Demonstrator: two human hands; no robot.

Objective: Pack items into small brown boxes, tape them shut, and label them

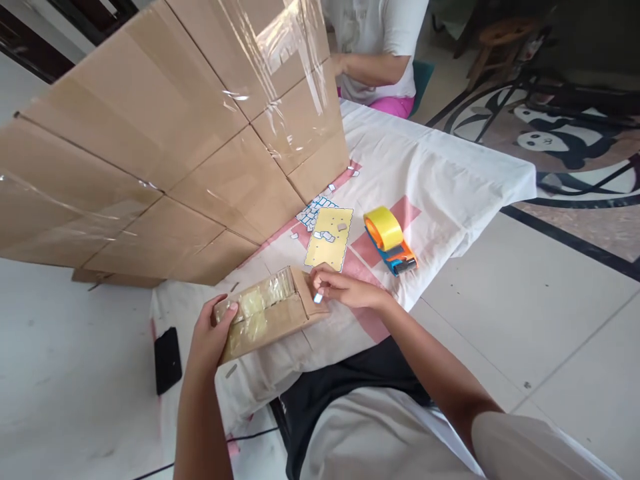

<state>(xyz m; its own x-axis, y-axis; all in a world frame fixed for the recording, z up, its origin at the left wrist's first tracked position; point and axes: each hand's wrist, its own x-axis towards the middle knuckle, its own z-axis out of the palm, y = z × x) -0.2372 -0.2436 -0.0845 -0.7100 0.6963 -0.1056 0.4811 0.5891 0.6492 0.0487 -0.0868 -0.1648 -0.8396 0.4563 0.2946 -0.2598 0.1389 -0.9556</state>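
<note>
The left hand (211,328) clamps its fingers on the left end of the box (267,313), over the surface (445,167); the right hand (343,287) pinches a label (319,298) between its fingers at the other end, near a yellow sheet (327,255).

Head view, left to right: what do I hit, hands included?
Flat black rectangular object → left hand → brown cardboard box with clear tape → right hand → round yellow tape roll → black-and-white panda design on the floor.
</note>
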